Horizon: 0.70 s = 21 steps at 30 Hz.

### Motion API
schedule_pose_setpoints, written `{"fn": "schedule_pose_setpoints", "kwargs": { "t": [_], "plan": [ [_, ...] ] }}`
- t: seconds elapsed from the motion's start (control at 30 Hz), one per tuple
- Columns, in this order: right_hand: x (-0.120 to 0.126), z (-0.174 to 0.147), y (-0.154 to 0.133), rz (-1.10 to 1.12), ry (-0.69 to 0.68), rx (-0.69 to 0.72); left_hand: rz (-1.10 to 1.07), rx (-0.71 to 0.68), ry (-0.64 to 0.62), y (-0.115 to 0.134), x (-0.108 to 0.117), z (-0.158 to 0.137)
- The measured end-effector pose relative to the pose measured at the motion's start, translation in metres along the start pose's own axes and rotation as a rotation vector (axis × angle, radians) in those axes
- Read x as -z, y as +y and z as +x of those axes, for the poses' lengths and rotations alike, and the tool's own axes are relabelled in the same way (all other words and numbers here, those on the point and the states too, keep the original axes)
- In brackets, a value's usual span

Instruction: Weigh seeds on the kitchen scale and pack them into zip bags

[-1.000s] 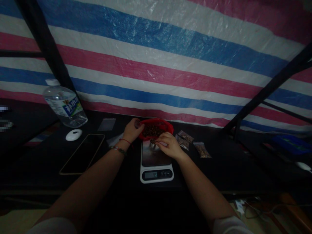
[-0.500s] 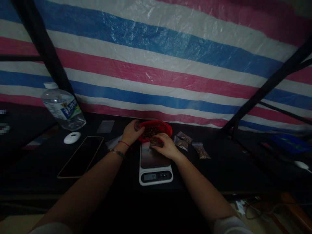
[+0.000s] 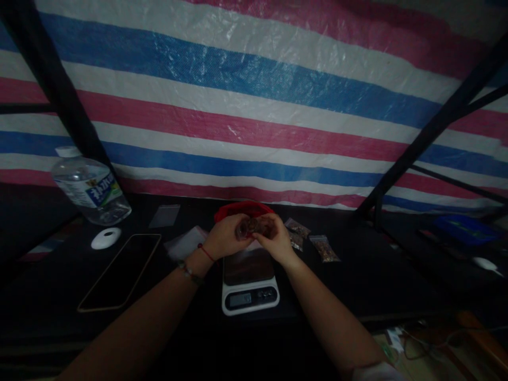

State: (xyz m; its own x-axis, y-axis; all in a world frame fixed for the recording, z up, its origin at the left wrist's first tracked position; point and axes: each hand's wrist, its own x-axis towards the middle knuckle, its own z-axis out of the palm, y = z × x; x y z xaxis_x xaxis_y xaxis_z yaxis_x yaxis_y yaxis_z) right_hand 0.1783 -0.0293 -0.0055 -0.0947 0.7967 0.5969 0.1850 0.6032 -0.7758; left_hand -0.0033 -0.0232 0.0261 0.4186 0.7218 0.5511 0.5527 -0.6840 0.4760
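Note:
Above the kitchen scale (image 3: 249, 267), my two hands are brought together, fingers closed. My left hand (image 3: 226, 236) grips a small clear round cup (image 3: 241, 229) that is turned on its side. A second small clear cup (image 3: 266, 228) is held in my right hand (image 3: 278, 241), its mouth facing the first; brownish dried bits show between the two. Right behind the hands lies a red bag (image 3: 238, 207), its contents now mostly hidden by my fingers. The scale's display is lit, but its digits are hard to read.
Several small zip bags of dried bits (image 3: 324, 248) lie to the right. To the left are flat clear bags (image 3: 186, 243), a phone (image 3: 121, 272), a white oval gadget (image 3: 106, 238) and a large water bottle (image 3: 91, 185). A striped plastic sheet (image 3: 246, 127) hangs behind.
My left hand has moved from the red bag's left edge toward the right hand. The right hand has risen slightly and turned its cup to meet the left one. The view has shifted slightly.

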Motion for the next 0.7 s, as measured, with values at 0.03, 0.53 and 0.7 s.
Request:
{"fn": "schedule_pose_setpoints", "kwargs": {
  "t": [0.03,0.53,0.7],
  "plan": [
    [0.000,0.000,-0.002,-0.021,0.001,0.017,-0.004,0.001,-0.006,0.001,-0.001,0.000],
    [0.010,-0.001,-0.037,-0.325,-0.029,0.356,-0.234,0.080,0.037,0.015,-0.008,-0.004],
    [0.011,-0.002,-0.039,-0.314,-0.059,0.298,-0.241,0.077,0.063,0.010,-0.011,-0.004]
  ]
}}
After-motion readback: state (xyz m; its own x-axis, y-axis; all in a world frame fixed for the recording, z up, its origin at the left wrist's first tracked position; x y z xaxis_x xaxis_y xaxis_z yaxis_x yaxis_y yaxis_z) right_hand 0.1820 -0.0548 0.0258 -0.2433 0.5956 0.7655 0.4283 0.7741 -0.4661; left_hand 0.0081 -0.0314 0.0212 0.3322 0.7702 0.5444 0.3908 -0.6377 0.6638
